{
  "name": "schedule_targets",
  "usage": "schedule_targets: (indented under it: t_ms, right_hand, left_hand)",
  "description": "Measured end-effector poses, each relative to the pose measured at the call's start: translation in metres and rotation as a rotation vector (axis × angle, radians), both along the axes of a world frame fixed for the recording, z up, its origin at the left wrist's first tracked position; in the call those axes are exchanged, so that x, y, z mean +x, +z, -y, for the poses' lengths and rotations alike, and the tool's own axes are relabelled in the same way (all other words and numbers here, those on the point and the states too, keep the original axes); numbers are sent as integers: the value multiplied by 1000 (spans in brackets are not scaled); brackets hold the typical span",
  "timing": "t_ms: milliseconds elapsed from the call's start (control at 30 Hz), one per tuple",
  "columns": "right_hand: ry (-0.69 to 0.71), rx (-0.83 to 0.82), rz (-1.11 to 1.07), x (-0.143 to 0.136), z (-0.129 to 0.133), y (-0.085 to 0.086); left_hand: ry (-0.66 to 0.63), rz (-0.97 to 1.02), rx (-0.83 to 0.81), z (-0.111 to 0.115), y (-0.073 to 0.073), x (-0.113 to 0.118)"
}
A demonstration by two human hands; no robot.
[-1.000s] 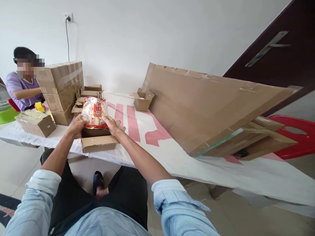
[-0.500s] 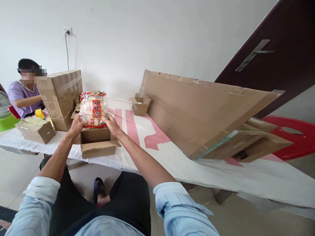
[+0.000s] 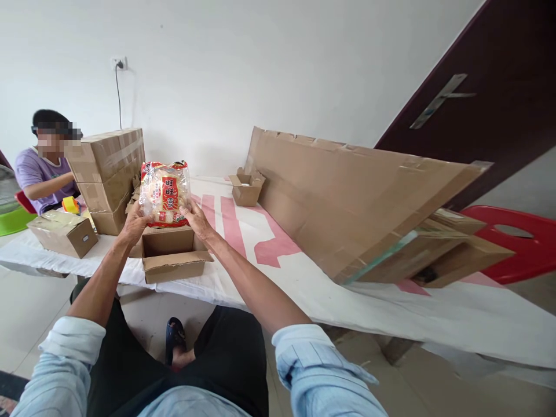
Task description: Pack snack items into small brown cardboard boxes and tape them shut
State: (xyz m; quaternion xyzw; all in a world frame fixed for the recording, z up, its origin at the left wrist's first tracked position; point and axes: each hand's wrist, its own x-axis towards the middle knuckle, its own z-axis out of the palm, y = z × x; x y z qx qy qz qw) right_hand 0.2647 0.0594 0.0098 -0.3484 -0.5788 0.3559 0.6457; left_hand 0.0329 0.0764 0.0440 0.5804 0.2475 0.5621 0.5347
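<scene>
The left hand (image 3: pixel 135 223) and right hand (image 3: pixel 196 219) each have their grip clamped on a lower side edge of the clear-and-red snack bag (image 3: pixel 165 194), which is held upright above the far side of the open box (image 3: pixel 176 267) on the table (image 3: pixel 304 284). The film looks slick and the hold is only at the edges, so one side could slip and the bag tip; squeezing harder could crack the pale, round contents. If it is lowered off-centre, it could catch on the rim or the near flap. The box sits close to the table's near edge, so a push towards the body could send it over.

The bag's red panel reads 旺旺 in large characters, with what looks like 雪饼 below; the smaller print is illegible. The taped box (image 3: pixel 65 233) at left bears a small white label (image 3: pixel 86 238), too tiny to read.
</scene>
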Motion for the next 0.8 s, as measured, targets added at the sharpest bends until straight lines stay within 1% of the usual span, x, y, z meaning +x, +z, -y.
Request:
schedule_targets:
  t_ms: [267,367,500,633,800]
  right_hand:
    - [-20,-14,9,-2,6,-13]
    - [-8,-18,4,-3,7,-16]
    - [8,-1,6,-3,10,-12]
    - [29,37,29,0,16,-5]
    - [68,67,56,8,18,-4]
  left_hand:
    - [2,-2,2,4,-5,-1]
    - [-6,-5,6,7,-5,-1]
    - [11,-30,-30,12,-1,-2]
    - [45,-49,-96,11,-1,-4]
    - [111,-19,-92,6,-2,-6]
